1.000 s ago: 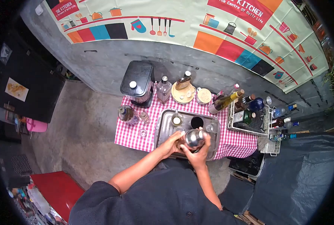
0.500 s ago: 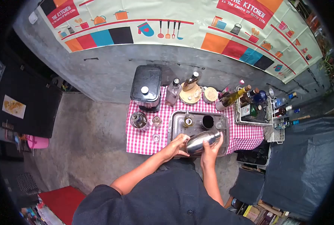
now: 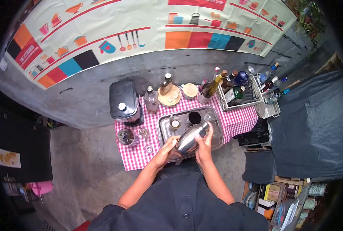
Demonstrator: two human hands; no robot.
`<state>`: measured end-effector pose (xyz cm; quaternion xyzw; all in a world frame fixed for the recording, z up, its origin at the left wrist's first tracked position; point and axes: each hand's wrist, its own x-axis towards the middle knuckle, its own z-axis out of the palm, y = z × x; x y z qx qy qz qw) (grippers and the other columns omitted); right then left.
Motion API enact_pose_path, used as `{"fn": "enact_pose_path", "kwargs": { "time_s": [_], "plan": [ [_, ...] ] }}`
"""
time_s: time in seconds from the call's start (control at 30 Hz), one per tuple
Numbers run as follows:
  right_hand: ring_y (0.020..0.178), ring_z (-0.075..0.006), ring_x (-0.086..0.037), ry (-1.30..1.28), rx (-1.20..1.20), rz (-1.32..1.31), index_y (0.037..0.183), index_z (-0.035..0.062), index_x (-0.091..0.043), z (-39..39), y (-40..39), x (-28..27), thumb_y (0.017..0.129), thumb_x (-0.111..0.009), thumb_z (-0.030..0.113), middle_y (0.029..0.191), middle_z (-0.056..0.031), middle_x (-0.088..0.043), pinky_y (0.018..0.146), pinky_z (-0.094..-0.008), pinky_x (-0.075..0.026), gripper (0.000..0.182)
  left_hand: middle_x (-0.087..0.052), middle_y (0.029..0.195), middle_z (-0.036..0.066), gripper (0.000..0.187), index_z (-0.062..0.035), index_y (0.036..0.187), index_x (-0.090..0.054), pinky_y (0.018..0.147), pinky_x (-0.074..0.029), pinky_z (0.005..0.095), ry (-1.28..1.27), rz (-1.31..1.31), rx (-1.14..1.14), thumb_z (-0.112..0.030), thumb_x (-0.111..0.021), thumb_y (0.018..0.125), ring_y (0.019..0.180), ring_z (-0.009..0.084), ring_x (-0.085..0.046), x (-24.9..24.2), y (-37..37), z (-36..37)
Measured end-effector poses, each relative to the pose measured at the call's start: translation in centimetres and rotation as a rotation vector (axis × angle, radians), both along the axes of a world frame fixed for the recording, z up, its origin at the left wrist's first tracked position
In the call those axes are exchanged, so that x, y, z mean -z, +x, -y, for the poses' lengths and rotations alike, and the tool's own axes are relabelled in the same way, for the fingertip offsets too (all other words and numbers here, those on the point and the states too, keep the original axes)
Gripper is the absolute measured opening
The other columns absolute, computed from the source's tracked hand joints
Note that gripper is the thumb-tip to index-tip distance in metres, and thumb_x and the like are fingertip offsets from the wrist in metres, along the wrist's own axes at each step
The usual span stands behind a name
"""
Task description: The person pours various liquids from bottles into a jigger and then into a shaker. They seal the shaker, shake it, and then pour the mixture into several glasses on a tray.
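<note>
A shiny metal cocktail shaker [image 3: 187, 141] lies slanted between my two hands, its narrower end pointing up and right. My left hand [image 3: 166, 151] is closed around the wide lower end. Toward the narrow end, my right hand [image 3: 204, 144] grips the side, with fingers reaching along the top. Both hands are over the front of a metal tray [image 3: 160, 129]. Just beyond the shaker, the tray holds a glass jug [image 3: 175, 123] with something pale in it, a dark cup [image 3: 195, 117] and a clear glass [image 3: 209, 114].
A black lidded bin [image 3: 122, 98] stands at the table's back left, near a clear bottle [image 3: 151, 101]. A wooden plate [image 3: 174, 101] carries a brown bottle [image 3: 166, 84]. Right of these are a wine bottle [image 3: 210, 91] and a wire basket [image 3: 228, 106] of bottles. A round jar [image 3: 127, 137] sits front left.
My view has turned to the right, so the table appears shifted left and tilted. The shaker remains in both hands over the tray, its slant now a little steeper in the picture.
</note>
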<state>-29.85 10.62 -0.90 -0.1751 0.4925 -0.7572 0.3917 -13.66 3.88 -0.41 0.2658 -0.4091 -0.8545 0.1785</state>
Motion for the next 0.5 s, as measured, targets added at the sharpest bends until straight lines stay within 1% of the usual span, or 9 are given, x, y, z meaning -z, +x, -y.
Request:
{"fn": "enact_pose_path", "kwargs": {
  "time_s": [0.07,0.13,0.2,0.23,0.27,0.37,0.4,0.47,0.5],
  "plan": [
    [0.119,-0.0190,-0.049,0.077,0.012,0.312,0.144,0.0108,-0.029,-0.2,-0.9,0.4,0.094,-0.058,0.020,0.129,-0.0082,-0.047,0.103,-0.0365,-0.041,0.059,-0.046,0.124,0.011,0.051,-0.0044,0.141,-0.040,0.088,-0.050,0.0371,-0.046,-0.031,0.032,-0.033,-0.051,0.099,0.113,0.0204,-0.050,-0.5,-0.2,0.3],
    [0.115,-0.0165,-0.052,0.041,-0.158,0.604,0.138,0.0113,-0.036,-0.6,-2.6,2.7,0.096,-0.057,0.024,0.122,-0.0050,-0.052,0.100,-0.0354,-0.044,0.049,-0.043,0.121,0.011,0.052,-0.0057,0.141,-0.039,0.088,-0.050,0.0375,-0.192,0.032,0.086,-0.029,-0.055,0.098,0.112,0.0213,-0.050,-1.9,-1.0,0.3],
    [0.111,-0.0138,-0.055,0.004,-0.179,0.525,0.132,0.0118,-0.042,-0.5,-3.0,3.1,0.097,-0.056,0.026,0.116,-0.0019,-0.054,0.096,-0.0351,-0.046,0.040,-0.042,0.123,0.012,0.053,-0.0057,0.141,-0.039,0.088,-0.051,0.0377,-0.180,0.068,0.077,-0.028,-0.057,0.097,0.112,0.0215,-0.050,-1.8,-2.0,0.3],
    [0.116,-0.0166,-0.052,0.002,-0.090,0.473,0.139,0.0105,-0.034,-0.6,-3.1,2.4,0.094,-0.059,0.019,0.124,-0.0051,-0.050,0.098,-0.0353,-0.046,0.053,-0.041,0.124,0.013,0.053,-0.0058,0.140,-0.039,0.088,-0.052,0.0380,-0.159,0.105,0.050,-0.027,-0.059,0.096,0.113,0.0217,-0.050,-1.8,-2.4,0.1],
    [0.116,-0.0166,-0.052,-0.004,-0.082,0.470,0.139,0.0105,-0.034,-0.7,-3.0,1.7,0.094,-0.059,0.019,0.124,-0.0051,-0.050,0.098,-0.0353,-0.046,0.053,-0.044,0.126,0.012,0.049,-0.0071,0.136,-0.042,0.087,-0.052,0.0396,-0.139,0.096,0.018,-0.033,-0.056,0.096,0.113,0.0227,-0.052,-1.9,-2.9,0.0],
    [0.125,-0.0231,-0.042,-0.020,-0.024,-0.231,0.150,0.0091,-0.011,-0.9,-4.2,-0.7,0.078,-0.071,0.002,0.138,-0.0137,-0.037,0.103,-0.0359,-0.041,0.094,-0.052,0.124,0.009,0.044,-0.0106,0.128,-0.047,0.091,-0.052,0.0448,0.138,-0.013,-0.054,-0.043,-0.048,0.098,0.117,0.0257,-0.055,-0.4,-4.5,-0.1],
    [0.123,-0.0238,-0.044,-0.068,-0.012,-0.349,0.148,0.0075,-0.017,-0.9,-4.3,-1.3,0.075,-0.077,0.007,0.136,-0.0140,-0.039,0.104,-0.0363,-0.040,0.096,-0.054,0.118,0.006,0.041,-0.0102,0.123,-0.049,0.089,-0.052,0.0409,0.301,-0.119,-0.104,-0.041,-0.051,0.097,0.109,0.0191,-0.055,-1.0,-5.6,-0.5],
    [0.123,-0.0270,-0.046,-0.060,-0.075,-0.687,0.145,0.0062,-0.025,-1.3,-5.0,-1.8,0.072,-0.081,0.011,0.136,-0.0159,-0.041,0.104,-0.0381,-0.040,0.093,-0.058,0.117,0.009,0.042,-0.0074,0.123,-0.051,0.096,-0.050,0.0370,0.418,-0.164,-0.175,-0.040,-0.050,0.097,0.108,0.0212,-0.058,3.1,-7.3,-0.7],
    [0.130,-0.0290,-0.043,-0.038,-0.161,-0.883,0.142,0.0074,-0.028,-1.6,-5.9,-2.3,0.069,-0.084,0.013,0.137,-0.0195,-0.042,0.107,-0.0396,-0.037,0.093,-0.060,0.122,0.012,0.048,-0.0040,0.128,-0.050,0.099,-0.048,0.0354,0.380,-0.186,-0.168,-0.041,-0.047,0.098,0.112,0.0249,-0.059,0.8,-8.3,-1.1]
  ]
}}
